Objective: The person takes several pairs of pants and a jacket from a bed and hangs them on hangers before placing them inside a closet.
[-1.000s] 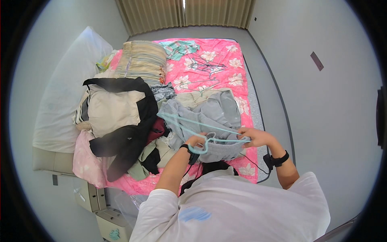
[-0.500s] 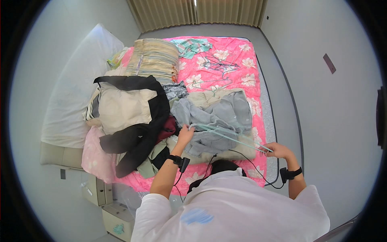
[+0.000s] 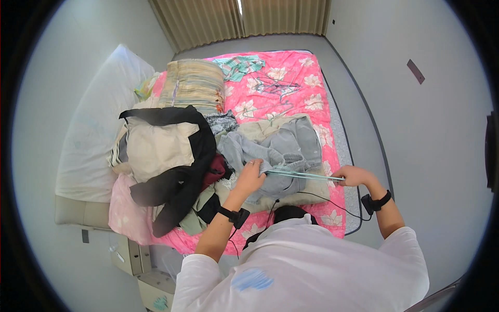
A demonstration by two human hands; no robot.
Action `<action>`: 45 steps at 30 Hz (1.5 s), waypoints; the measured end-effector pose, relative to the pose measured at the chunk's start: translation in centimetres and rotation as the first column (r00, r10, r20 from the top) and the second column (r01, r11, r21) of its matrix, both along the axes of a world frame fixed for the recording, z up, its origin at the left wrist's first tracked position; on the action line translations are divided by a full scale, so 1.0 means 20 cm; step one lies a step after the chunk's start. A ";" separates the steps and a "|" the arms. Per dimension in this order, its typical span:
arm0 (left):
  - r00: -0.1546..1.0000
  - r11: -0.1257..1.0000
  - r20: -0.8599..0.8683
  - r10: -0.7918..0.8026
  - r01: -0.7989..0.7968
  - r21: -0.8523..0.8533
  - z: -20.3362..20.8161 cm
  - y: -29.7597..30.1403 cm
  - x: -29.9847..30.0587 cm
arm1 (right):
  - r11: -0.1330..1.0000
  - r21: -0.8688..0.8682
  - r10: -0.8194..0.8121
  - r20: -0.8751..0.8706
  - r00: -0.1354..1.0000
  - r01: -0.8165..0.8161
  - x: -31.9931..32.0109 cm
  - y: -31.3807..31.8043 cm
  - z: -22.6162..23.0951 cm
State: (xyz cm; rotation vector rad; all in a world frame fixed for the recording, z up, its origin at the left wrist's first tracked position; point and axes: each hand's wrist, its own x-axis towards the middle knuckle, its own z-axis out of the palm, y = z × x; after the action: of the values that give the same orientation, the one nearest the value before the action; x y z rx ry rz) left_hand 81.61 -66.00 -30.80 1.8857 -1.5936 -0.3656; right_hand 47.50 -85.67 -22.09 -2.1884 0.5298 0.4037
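Light-teal hanger [image 3: 304, 174] | left hand [image 3: 250, 178]: gripping one end | right hand [image 3: 353, 176]: pinching the other | stretched between them

Before you, a bed [image 3: 340, 143] with pink floral bedding [image 3: 301, 92] stands on a grey floor [image 3: 353, 114]; beyond it hang beige pleated curtains [image 3: 286, 20], a bright slit [image 3: 239, 7] between them. Pale walls [image 3: 442, 156] flank you, the right one bearing a dark rectangular plate [image 3: 416, 72]. To your lower left, a cream drawer cabinet [image 3: 126, 256].

Downward fisheye view from the head, over the bed [image 3: 302, 110], dark edges unclear.
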 end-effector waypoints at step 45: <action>0.620 0.728 0.397 0.677 -0.641 -0.242 1.92 2.15 -0.28 | 0.892 -0.217 0.451 0.356 0.818 -0.398 1.18 0.84 1.12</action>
State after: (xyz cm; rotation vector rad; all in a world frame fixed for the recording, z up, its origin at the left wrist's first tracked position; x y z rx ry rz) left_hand 75.97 -22.98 7.52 2.4518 -1.0011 0.5083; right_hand 71.16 -68.95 0.25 -2.4309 -0.1744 0.1424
